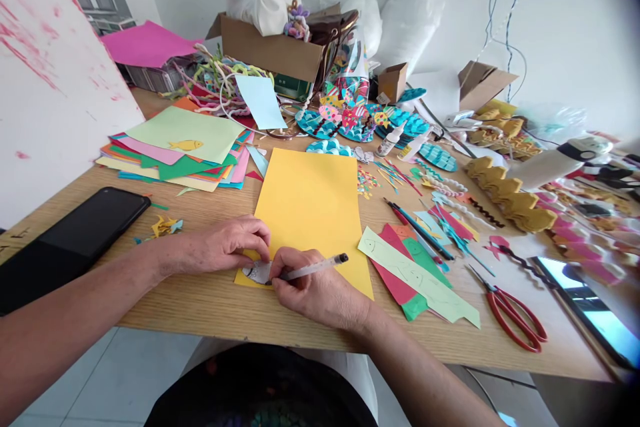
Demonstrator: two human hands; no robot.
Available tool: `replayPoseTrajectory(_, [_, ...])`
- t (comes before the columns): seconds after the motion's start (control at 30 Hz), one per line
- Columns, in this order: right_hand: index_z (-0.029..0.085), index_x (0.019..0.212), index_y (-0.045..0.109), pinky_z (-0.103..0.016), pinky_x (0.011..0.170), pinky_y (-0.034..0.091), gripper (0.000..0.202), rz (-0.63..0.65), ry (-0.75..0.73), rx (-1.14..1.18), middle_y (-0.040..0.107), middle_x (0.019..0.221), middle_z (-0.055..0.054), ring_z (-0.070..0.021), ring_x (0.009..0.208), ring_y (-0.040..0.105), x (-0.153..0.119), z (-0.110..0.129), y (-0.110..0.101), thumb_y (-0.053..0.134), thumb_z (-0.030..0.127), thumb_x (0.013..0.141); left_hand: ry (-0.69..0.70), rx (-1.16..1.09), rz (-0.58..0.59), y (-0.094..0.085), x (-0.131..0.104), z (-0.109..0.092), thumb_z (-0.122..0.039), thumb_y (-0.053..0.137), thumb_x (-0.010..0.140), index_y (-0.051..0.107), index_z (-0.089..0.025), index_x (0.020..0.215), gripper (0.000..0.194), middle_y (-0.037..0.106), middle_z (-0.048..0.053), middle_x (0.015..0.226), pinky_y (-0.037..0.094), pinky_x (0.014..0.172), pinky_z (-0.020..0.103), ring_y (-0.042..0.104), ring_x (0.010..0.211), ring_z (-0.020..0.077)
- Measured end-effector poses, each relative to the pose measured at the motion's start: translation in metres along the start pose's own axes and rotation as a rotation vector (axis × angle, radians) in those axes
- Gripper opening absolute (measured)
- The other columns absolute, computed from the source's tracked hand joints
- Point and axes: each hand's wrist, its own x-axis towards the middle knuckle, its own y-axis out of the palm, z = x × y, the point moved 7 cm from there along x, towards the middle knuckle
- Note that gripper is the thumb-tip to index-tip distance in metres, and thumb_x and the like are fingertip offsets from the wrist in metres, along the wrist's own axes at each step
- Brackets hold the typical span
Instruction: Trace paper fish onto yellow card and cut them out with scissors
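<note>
A yellow sheet of paper (pixel 310 200) lies in front of me near the table's edge. On its lower left part is a small white cutout (pixel 259 272) with dark drawn markings, which looks like a fish shape. My left hand (pixel 235 243) is closed, its curled fingers and thumb pressing the cutout down on the sheet. My right hand (pixel 317 290) grips a pen (pixel 320 267) with a pale clear barrel and dark end. Its tip is hidden by the fingers, close to the cutout's right end.
Right of the sheet lie paper strips with fish outlines (pixel 420 277), pencils (pixel 425 233) and red-handled scissors (pixel 515 317). A black phone (pixel 80 233) and a stack of coloured paper (pixel 185 133) are at the left. Glue bottles (pixel 391 140) and a cardboard box (pixel 270 47) stand behind.
</note>
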Motion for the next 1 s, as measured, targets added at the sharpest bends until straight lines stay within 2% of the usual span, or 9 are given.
replayPoseTrajectory(0.27, [0.019, 0.068, 0.051, -0.015, 0.047, 0.035, 0.015, 0.015, -0.003, -0.013, 0.044, 0.051, 0.009, -0.0048, 0.044, 0.039, -0.0001, 0.0006, 0.0018, 0.05, 0.004, 0.066, -0.004, 0.003, -0.005, -0.0001, -0.0001, 0.0002, -0.021, 0.048, 0.088, 0.063, -0.024, 0.094, 0.016, 0.055, 0.003, 0.098, 0.038, 0.085, 0.026, 0.051, 0.094, 0.0166])
replayPoseTrajectory(1.0, [0.018, 0.073, 0.054, -0.016, 0.05, 0.037, 0.014, 0.019, 0.009, -0.064, 0.05, 0.056, 0.006, -0.0059, 0.047, 0.044, 0.0011, 0.0013, 0.0068, 0.05, 0.005, 0.069, 0.025, 0.001, -0.031, 0.0004, 0.0001, 0.0, -0.028, 0.047, 0.09, 0.064, -0.024, 0.091, 0.017, 0.055, 0.003, 0.095, 0.039, 0.083, 0.026, 0.052, 0.091, 0.0163])
